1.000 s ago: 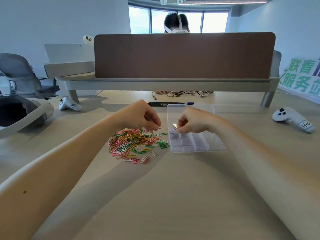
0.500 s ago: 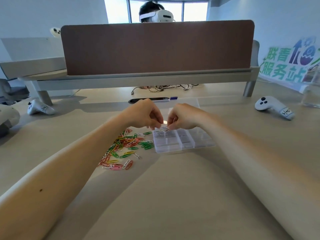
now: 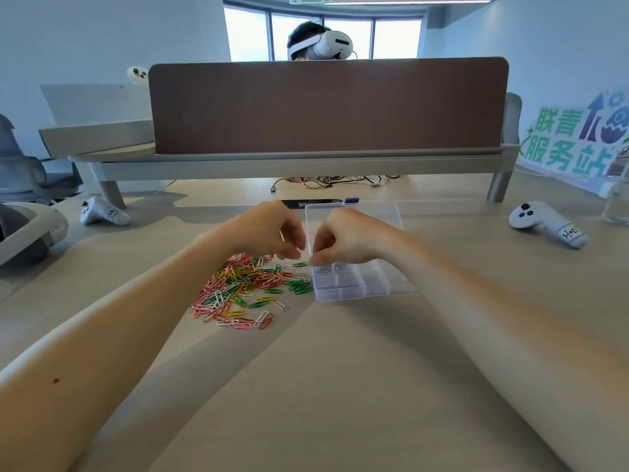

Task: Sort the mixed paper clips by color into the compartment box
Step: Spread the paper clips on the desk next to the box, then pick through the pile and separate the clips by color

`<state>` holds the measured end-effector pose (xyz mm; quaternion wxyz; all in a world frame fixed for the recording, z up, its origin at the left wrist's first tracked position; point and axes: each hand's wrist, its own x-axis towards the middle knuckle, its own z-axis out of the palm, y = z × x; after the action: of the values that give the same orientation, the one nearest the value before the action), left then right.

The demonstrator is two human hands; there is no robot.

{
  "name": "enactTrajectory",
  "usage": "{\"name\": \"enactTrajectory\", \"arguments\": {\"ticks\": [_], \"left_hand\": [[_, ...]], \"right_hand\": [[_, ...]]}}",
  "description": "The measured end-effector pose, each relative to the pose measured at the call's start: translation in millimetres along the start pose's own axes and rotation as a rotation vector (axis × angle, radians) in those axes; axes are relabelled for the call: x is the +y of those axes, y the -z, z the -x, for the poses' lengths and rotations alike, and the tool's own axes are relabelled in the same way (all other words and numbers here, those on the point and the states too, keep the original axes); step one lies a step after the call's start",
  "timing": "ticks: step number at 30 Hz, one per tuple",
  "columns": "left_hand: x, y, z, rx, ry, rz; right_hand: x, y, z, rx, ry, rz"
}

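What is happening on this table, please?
A person is sorting coloured paper clips into a clear compartment box. The left hand hovers over the pile's far edge; the right hand pinches its fingers above the box's left compartments, but any clip there is too small to see. Most clips lie on the table.

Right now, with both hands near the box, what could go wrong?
1. The right hand hovers over the clear compartment box; its dividers are hard to see, so a clip may land in a wrong compartment.
2. The paper clips overlap in the pile; the left hand may lift several colours together.
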<state>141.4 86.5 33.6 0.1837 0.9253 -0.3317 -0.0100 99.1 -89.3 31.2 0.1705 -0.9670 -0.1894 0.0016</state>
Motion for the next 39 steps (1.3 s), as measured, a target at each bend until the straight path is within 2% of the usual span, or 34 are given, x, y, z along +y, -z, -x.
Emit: {"name": "enactTrajectory", "arguments": {"ticks": [6,15,19,21,25,29,32,36,39], "left_hand": [[-26.0,10.1,38.3,-0.046,0.102,-0.06],[-37.0,9.3,64.8,0.035,0.151,-0.025],[-33.0,4.4,63.8,0.098,0.149,-0.014],[-33.7,2.3,62.2,0.114,0.165,-0.013],[-40.2,2.8,60.4,0.123,0.204,-0.05],[-55.3,11.0,64.6,0.163,0.26,-0.069],[-63.9,13.6,69.3,0.117,0.31,-0.063],[-66.9,11.5,72.8,-0.023,0.334,-0.078],[-63.5,10.1,73.3,-0.036,0.309,-0.069]], "right_hand": [[-47.0,-25.4,3.7,-0.173,0.116,0.128],[-57.9,-34.5,3.7,-0.171,0.155,0.196],[-35.7,-0.7,2.4,0.024,0.087,0.049],[-14.9,9.0,2.3,0.07,0.016,0.054],[12.4,1.2,-0.4,0.008,-0.085,0.126],[14.4,2.2,-4.3,-0.04,-0.083,0.12],[10.9,0.8,-4.3,-0.046,-0.058,0.105],[-3.0,-3.7,-8.0,-0.013,0.03,0.083],[-26.1,-12.6,-13.6,-0.065,0.109,0.045]]}}
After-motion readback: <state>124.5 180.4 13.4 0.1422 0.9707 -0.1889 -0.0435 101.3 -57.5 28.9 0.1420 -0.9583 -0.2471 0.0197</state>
